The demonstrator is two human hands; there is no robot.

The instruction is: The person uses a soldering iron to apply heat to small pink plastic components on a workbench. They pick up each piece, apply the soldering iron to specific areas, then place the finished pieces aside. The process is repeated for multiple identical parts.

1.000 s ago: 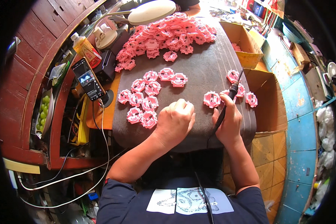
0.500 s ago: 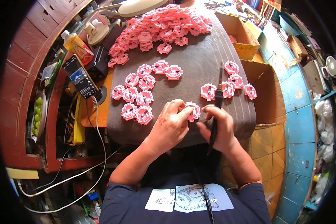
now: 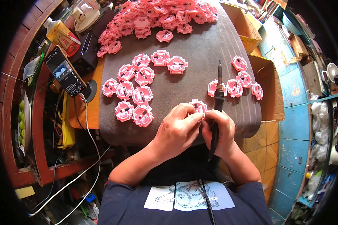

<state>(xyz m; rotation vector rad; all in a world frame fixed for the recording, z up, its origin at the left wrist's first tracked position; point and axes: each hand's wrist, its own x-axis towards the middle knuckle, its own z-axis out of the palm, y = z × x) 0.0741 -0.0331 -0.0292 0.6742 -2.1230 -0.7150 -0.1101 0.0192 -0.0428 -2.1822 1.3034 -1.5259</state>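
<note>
My left hand [image 3: 174, 129] is closed, pinching a pink plastic part [image 3: 198, 105] at the near edge of the work mat. The part is flat, with notched edges and a small dark piece in its middle. My right hand [image 3: 225, 137] is closed around a soldering iron [image 3: 219, 95], whose thin tip points away from me. Its thumb and forefinger meet the near side of the same part; whatever sits between those fingertips is too small to make out. Similar pink parts lie on the mat, a loose group [image 3: 142, 95] to the left and a smaller one [image 3: 234, 88] to the right.
A large heap of pink parts [image 3: 154, 17] covers the mat's [image 3: 187, 88] far end. On the left stand a phone [image 3: 65, 71] with a white cable, and a bottle [image 3: 62, 35]. Cardboard boxes [image 3: 270, 90] stand along the right side, before blue cabinets [image 3: 294, 127].
My right hand has come in to the left, its fingers closing at the part in my left hand. The soldering iron stays in its grip. The whole view has shifted slightly.
</note>
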